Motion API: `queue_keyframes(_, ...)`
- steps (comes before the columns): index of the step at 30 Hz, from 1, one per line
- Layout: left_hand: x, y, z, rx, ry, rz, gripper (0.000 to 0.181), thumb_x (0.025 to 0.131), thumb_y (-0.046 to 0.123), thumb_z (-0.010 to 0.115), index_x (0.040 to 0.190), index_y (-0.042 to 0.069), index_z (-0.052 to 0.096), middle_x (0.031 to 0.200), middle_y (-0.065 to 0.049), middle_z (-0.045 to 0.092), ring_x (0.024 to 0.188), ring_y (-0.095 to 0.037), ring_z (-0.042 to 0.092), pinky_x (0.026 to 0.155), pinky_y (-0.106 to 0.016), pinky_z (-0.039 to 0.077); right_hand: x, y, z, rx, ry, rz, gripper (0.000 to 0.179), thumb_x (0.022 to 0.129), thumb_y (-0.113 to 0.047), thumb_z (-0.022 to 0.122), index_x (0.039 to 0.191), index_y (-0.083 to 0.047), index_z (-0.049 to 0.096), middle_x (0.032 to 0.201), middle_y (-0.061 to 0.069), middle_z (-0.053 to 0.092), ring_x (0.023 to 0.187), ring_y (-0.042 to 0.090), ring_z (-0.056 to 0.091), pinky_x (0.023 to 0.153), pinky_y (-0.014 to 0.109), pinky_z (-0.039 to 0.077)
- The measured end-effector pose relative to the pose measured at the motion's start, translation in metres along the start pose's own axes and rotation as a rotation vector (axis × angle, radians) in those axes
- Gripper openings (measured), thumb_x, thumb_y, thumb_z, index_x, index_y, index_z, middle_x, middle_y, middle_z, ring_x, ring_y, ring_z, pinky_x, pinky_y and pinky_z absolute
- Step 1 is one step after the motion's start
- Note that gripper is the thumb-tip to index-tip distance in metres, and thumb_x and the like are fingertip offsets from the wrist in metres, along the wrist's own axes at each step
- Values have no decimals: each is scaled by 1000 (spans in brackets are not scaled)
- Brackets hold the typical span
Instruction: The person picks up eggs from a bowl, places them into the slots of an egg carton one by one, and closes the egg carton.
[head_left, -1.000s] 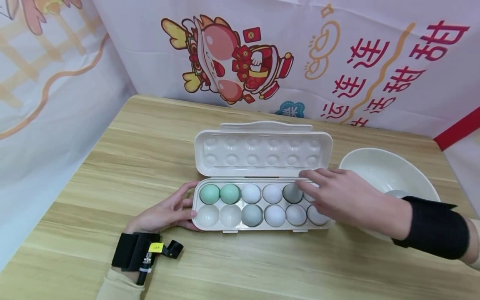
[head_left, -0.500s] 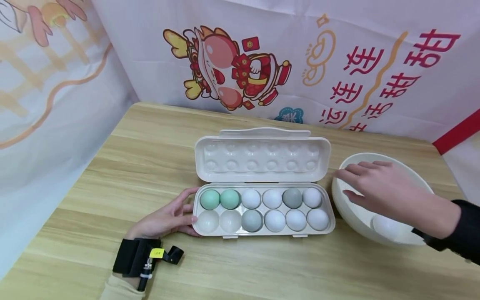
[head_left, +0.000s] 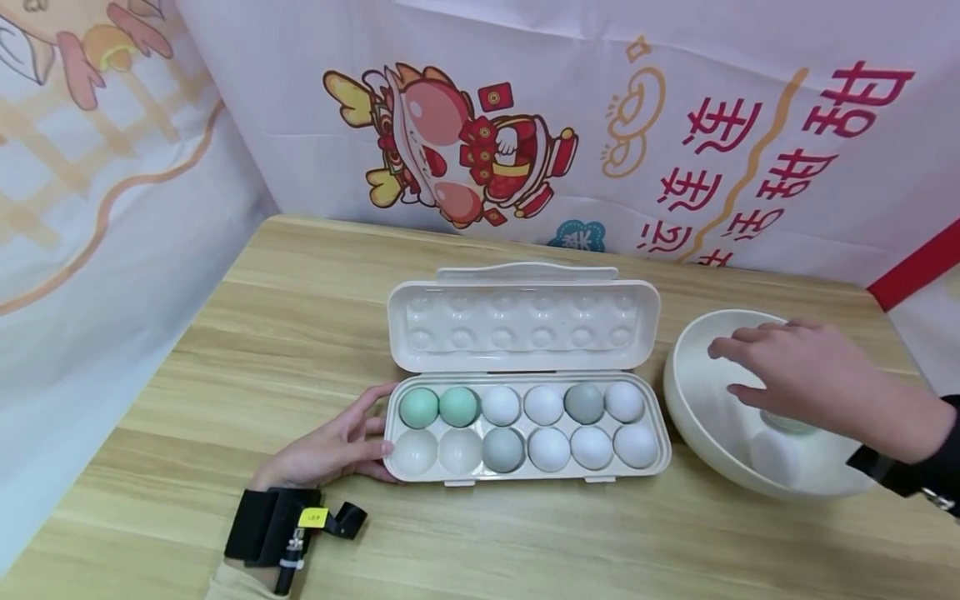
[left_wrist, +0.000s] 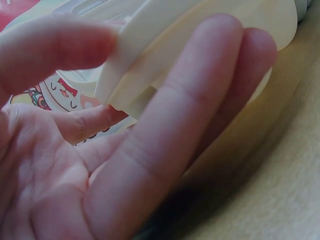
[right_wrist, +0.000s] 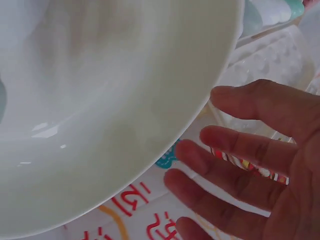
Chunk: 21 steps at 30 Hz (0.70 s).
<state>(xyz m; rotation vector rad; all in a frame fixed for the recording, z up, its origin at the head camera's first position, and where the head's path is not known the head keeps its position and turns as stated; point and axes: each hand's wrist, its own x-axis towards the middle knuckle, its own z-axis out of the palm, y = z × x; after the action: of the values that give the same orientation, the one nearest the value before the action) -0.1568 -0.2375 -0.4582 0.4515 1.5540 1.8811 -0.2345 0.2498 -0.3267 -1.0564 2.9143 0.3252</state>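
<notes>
An open white egg box stands on the table, its lid tipped back. Two green eggs sit at its rear left; white and grey eggs fill the cups to the right, and two front-left cups are bare. My left hand grips the box's left end, thumb on the rim and fingers along the side. Over a large white bowl hovers my right hand, fingers spread and holding nothing. A white egg lies in the bowl; a greenish one is partly hidden by that hand.
A wooden table carries everything, with the bowl close to the box's right end. Behind it hangs a white printed cloth bearing a cartoon figure and red characters. A black strap with a small device is round the left wrist.
My right hand has moved right, from above the box's right end to above the bowl, uncovering the white eggs there. My left hand keeps its place at the box.
</notes>
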Motion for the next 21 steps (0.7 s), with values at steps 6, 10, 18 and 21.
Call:
queue_keyframes(6, -2, 1, 0, -1, 0, 14, 70, 93, -4, 44, 145, 14, 0, 128, -32, 40, 104, -38, 56, 82, -51, 53, 3, 18, 9, 35, -100, 79, 45, 61, -32, 82, 99, -16, 65, 85, 2, 67, 64, 19, 58, 52, 40, 49)
queue_keyframes(10, -2, 1, -1, -17, -19, 34, 70, 93, -6, 42, 145, 13, -1, 126, -30, 42, 104, -37, 56, 82, -51, 53, 2, 26, 16, 82, -177, 98, 48, 60, -33, 82, 102, -15, 65, 88, 2, 68, 64, 17, 56, 49, 35, 45)
queue_keyframes(18, -2, 1, -1, -32, -27, 40, 69, 93, -7, 42, 145, 13, 0, 126, -29, 44, 103, -37, 57, 82, -49, 54, -6, 44, 37, 148, -357, 105, 37, 66, -27, 79, 99, -16, 65, 83, 0, 61, 64, 17, 48, 49, 31, 40)
queue_keyframes(21, -2, 0, -1, -37, -25, 32, 69, 93, -7, 41, 144, 12, 0, 127, -28, 43, 103, -37, 57, 82, -49, 53, -8, 51, 48, 171, -411, 121, 30, 70, -23, 76, 97, -16, 64, 82, 1, 60, 65, 19, 47, 49, 32, 38)
